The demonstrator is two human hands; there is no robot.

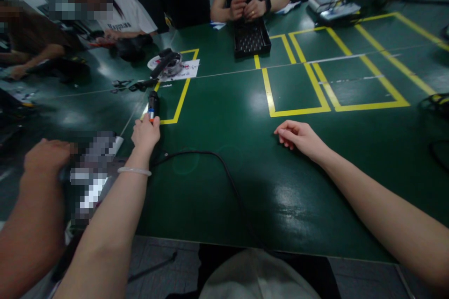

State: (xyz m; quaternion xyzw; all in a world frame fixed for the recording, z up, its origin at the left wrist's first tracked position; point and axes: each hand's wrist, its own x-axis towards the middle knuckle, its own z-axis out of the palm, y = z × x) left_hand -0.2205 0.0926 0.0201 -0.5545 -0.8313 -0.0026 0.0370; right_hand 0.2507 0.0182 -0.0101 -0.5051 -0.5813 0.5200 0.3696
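Observation:
My left hand [146, 133] is closed around the lower end of a black cylindrical tool [153, 102] with blue and orange bands. The tool points away from me, at the near left corner of a yellow tape outline [181, 100]; its exact kind is not clear. A black cable [226, 168] runs from near my left wrist across the table and over its front edge. My right hand [296, 136] rests on the green table [217, 117], fingers loosely curled in and nothing visible in them. It lies just below another taped rectangle [300, 112].
Behind the tool lie a clear tape roll [171, 67] and a paper sheet [191, 69]. A black tray [252, 46] stands before a person across the table. Another person's arm [38, 196] reaches in at left beside mine. Cables [437, 103] lie at the right edge.

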